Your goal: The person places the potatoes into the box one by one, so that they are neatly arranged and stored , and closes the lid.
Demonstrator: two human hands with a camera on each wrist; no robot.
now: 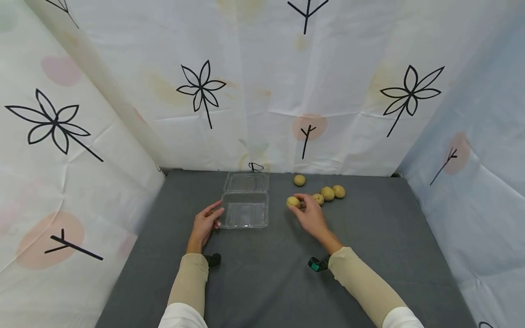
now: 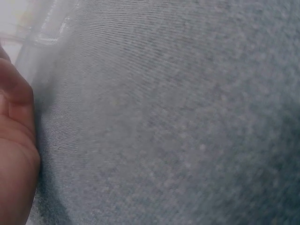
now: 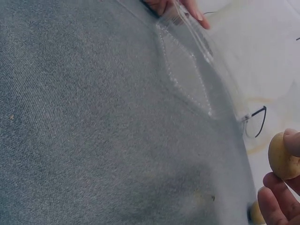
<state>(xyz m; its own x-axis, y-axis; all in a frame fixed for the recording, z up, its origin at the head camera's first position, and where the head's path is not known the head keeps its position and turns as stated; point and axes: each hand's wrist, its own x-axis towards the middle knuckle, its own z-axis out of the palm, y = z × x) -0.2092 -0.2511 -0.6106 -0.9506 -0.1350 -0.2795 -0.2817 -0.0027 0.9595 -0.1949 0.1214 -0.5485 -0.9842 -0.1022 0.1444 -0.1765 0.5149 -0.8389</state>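
Observation:
A potato (image 1: 293,202) is pinched between the thumb and fingers of my right hand (image 1: 312,218). It is raised off the table, as the right wrist view shows the same potato (image 3: 282,157) between the fingertips. To its left lies a clear plastic clamshell container (image 1: 246,212), its lid (image 1: 247,182) folded back toward the wall. My left hand (image 1: 205,223) grips the container's left side, thumb and fingers at the edge. Only part of the left hand (image 2: 16,140) shows in the left wrist view. No potato is visible inside the container.
Behind my right hand, potatoes lie in a short row: one partly hidden potato (image 1: 317,199), a middle potato (image 1: 327,193) and a right-hand potato (image 1: 338,191). Another potato (image 1: 299,180) sits near the back edge. The grey table (image 1: 262,282) is bordered by patterned cloth walls (image 1: 262,91).

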